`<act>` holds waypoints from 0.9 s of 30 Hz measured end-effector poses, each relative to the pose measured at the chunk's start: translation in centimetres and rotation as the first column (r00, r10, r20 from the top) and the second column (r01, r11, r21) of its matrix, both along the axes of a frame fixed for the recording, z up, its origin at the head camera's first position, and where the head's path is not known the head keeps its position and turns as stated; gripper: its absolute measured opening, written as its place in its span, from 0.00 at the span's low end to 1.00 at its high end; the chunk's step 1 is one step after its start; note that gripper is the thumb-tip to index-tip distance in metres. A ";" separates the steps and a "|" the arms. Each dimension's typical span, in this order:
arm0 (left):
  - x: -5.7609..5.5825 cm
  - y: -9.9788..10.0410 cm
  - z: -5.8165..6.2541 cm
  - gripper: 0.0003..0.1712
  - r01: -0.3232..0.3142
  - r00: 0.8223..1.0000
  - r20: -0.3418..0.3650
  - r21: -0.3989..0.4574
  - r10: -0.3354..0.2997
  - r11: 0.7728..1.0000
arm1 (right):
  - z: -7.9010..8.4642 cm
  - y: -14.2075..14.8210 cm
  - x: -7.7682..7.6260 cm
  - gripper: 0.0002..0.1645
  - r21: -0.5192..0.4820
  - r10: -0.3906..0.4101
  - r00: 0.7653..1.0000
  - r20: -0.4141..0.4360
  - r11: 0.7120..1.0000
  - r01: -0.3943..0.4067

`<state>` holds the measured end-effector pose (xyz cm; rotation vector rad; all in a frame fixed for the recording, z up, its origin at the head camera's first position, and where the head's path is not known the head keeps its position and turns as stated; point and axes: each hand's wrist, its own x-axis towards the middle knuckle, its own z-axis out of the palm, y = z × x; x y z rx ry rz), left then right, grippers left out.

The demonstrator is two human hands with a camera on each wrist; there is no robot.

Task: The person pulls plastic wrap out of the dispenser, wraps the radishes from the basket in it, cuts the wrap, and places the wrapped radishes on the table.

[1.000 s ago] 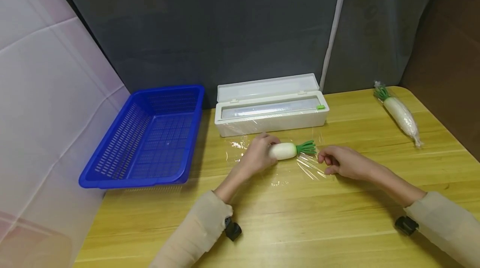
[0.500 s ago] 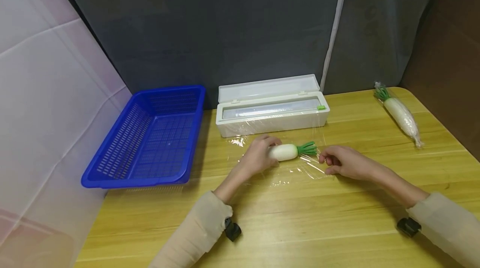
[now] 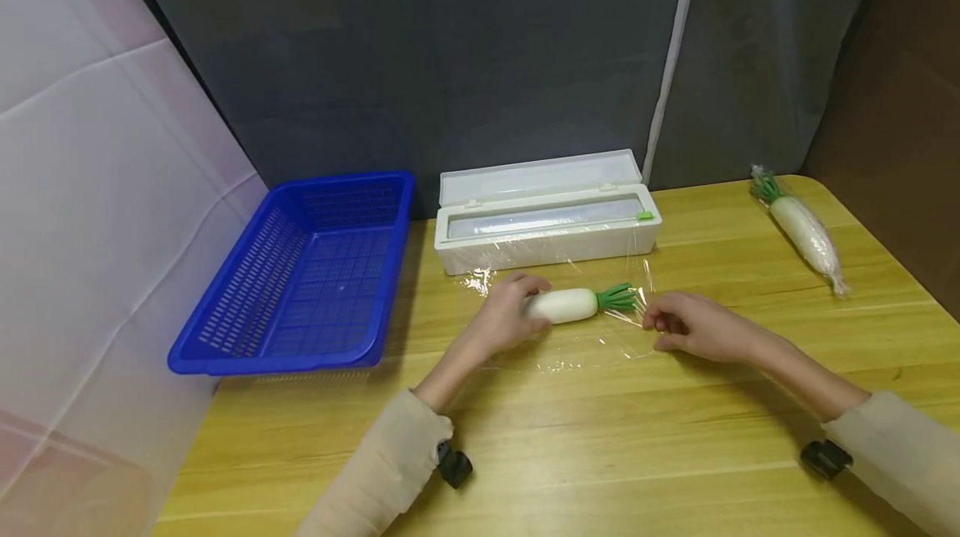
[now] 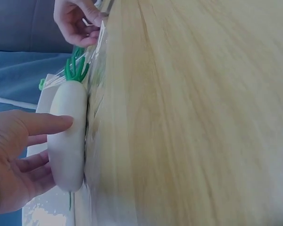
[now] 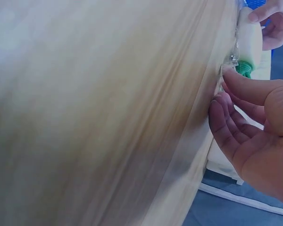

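Note:
A white radish (image 3: 564, 306) with green stalks (image 3: 617, 297) lies on a sheet of clear plastic wrap (image 3: 585, 353) in the middle of the table. My left hand (image 3: 506, 316) holds its left end; in the left wrist view the thumb (image 4: 56, 123) is on top and the fingers sit along the side. Just past the stalks, my right hand (image 3: 693, 327) pinches the wrap's right edge between thumb and curled fingers. The right wrist view shows the thumb (image 5: 247, 87) at a bit of film beside the stalks.
Behind the radish stands a white wrap dispenser (image 3: 547, 247), lid raised, with a green slider (image 3: 644, 215). A blue basket (image 3: 277, 366) is at the left. Another radish (image 3: 806, 235), wrapped in film, lies at the back right on the wooden table (image 3: 600, 454).
My left hand has shifted slightly left along the radish, baring more of it. The film creases by the stalks have grown fewer. My right hand has moved a little to the right.

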<state>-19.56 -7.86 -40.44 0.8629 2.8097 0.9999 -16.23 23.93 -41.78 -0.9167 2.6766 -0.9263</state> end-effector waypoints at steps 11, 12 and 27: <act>0.4 -2.2 0.0 0.24 -0.025 0.999 -0.025 0.024 0.026 0.999 | 0.4 0.3 0.4 0.12 0.007 0.009 1.000 0.001 1.000 -0.009; 0.5 -2.4 0.0 0.23 -0.026 0.999 -0.026 0.033 0.027 0.999 | 0.4 0.3 0.4 0.12 0.006 0.009 1.000 0.003 1.000 -0.009; 2.1 -6.2 -0.3 0.17 -0.069 0.998 -0.001 0.096 0.070 0.993 | -0.2 1.0 0.5 0.14 -0.053 0.049 0.999 0.022 0.997 -0.048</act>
